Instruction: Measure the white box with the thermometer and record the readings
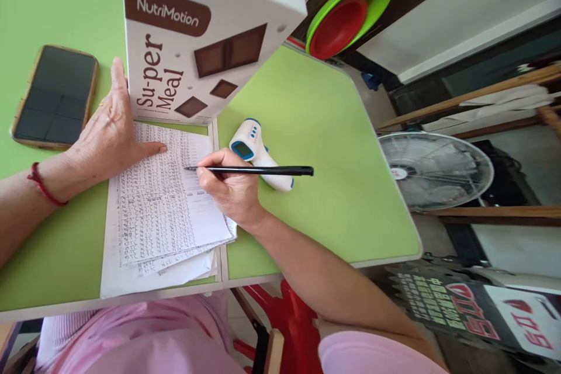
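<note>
A phone [55,96] is lying near the desk's [333,187] left edge. A NutriMotion box [197,35] is standing at the far edge, a thermometer [258,152] lying mid-desk. Off the right edge, a fan [433,169] is standing; bowls [346,14] are leaning beyond the far corner.

Pretty tight around the papers [166,210]: the big NutriMotion box [197,29] walls off the far side right at the sheet's edge, the left hand [111,134] lies flat on the left part, and the phone [55,96] sits further left on the green table [342,187]. Just right of the pen [254,170] in the right hand [230,187], the thermometer [258,155] lies in the way. Past that, the right half of the table is bare green out to the edge, with a fan [433,170] off beyond it.
</note>
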`<state>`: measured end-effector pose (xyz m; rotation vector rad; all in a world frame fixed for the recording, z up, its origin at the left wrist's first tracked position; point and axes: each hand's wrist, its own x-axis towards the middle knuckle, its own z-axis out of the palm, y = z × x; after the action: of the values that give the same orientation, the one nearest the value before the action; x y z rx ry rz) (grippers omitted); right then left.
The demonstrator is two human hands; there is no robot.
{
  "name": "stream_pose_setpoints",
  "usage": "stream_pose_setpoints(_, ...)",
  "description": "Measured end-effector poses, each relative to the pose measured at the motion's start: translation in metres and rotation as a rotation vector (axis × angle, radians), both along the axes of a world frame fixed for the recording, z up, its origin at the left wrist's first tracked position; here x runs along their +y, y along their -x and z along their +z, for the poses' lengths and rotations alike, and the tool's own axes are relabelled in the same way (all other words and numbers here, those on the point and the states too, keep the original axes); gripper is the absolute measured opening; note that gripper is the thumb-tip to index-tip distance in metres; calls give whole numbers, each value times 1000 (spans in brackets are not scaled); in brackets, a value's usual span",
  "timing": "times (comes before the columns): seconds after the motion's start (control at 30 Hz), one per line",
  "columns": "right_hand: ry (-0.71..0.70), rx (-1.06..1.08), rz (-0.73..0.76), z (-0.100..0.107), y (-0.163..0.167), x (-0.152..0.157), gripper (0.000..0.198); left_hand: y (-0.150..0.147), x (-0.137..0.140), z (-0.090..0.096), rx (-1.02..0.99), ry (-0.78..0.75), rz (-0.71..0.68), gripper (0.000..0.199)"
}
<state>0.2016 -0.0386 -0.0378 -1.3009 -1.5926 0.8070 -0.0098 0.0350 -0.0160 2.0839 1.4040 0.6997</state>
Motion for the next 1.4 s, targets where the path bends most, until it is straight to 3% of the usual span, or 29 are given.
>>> stream_pose_setpoints(1.03, -1, -88, -25, -3, -3, -1, 8, 2, 3, -6, -10, -18, -11, 125)
stream_pose_setpoints(1.4, 3, -22, -21, -1, -2, -1, 7, -3, -1, 4, 47, 22, 0, 123)
